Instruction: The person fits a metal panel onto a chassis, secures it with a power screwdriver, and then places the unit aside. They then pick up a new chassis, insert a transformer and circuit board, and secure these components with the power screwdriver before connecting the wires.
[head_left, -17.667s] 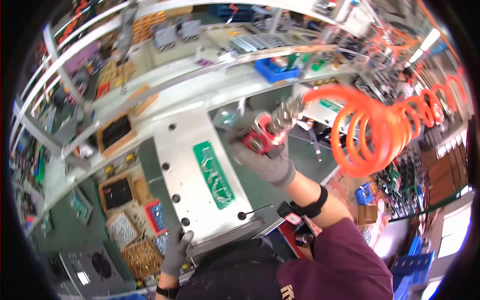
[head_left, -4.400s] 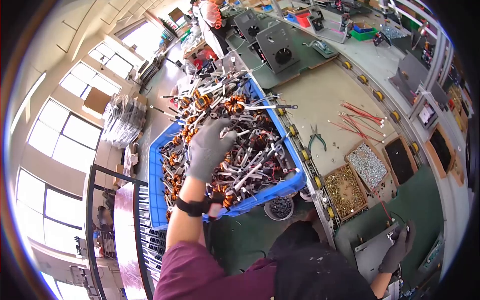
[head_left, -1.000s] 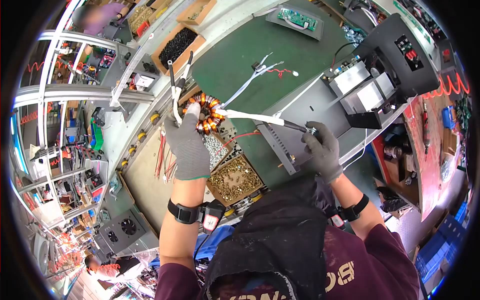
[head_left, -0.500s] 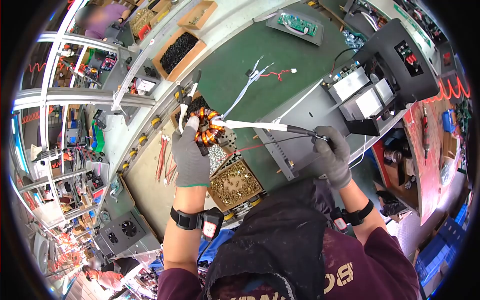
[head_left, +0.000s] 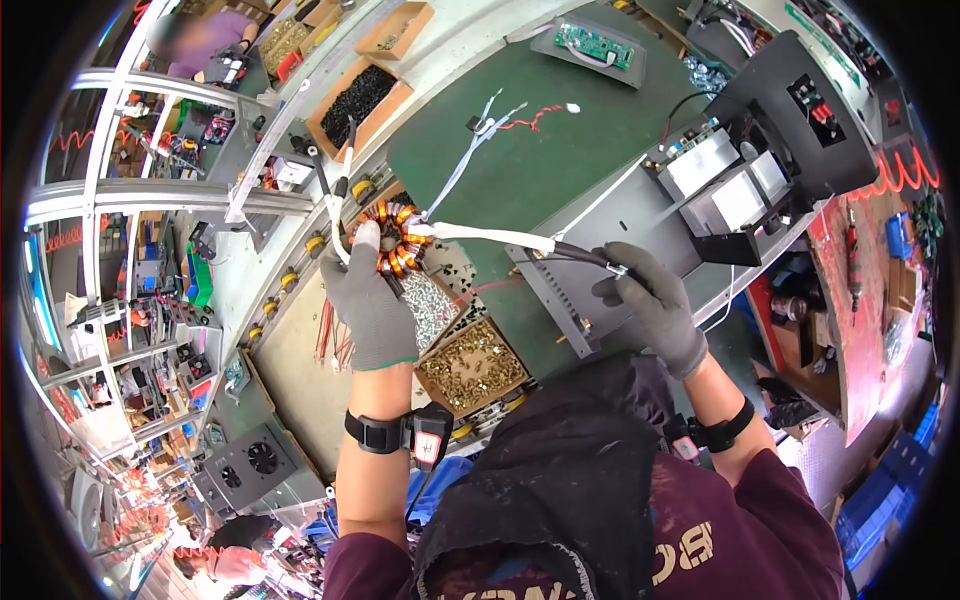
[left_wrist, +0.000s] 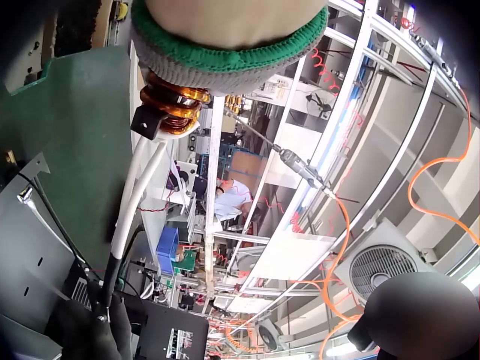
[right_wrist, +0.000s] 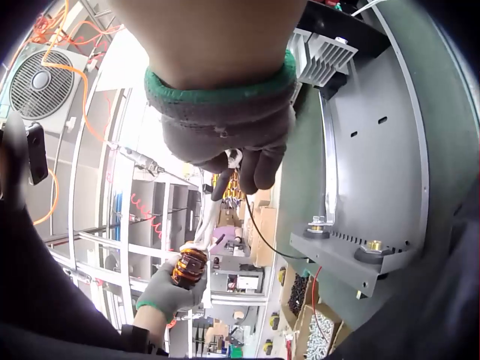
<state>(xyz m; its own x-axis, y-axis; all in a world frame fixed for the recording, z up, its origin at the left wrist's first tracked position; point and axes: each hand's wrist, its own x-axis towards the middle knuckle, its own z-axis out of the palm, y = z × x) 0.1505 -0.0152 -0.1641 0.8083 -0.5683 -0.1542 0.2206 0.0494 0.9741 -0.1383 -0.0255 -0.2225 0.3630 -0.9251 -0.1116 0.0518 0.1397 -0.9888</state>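
Note:
A toroidal choke coil (head_left: 398,240), wound in copper wire around a ring, is gripped by my gloved left hand (head_left: 372,312), thumb over its near side. White-sleeved leads with black ends stick out from it to the upper left. One long white lead (head_left: 490,235) runs right to my gloved right hand (head_left: 655,305), whose thumb and fingers pinch its black end near the metal lug (head_left: 617,269). Thin grey wires (head_left: 462,170) with a red connector wire trail upward from the coil. In the right wrist view the coil (right_wrist: 189,268) shows in the left hand.
Beside the lead lies an open grey metal chassis (head_left: 620,230) with heat sinks and an upright black panel. Trays of brass parts (head_left: 470,367), silver screws (head_left: 427,312) and black parts (head_left: 360,103) stand nearby. A circuit board (head_left: 595,47) rests on the green mat (head_left: 540,110).
Earlier a red power tool was in my right hand; later my left hand reached into a blue crate of coils. Since half a second ago, coil and lead end have shifted slightly left.

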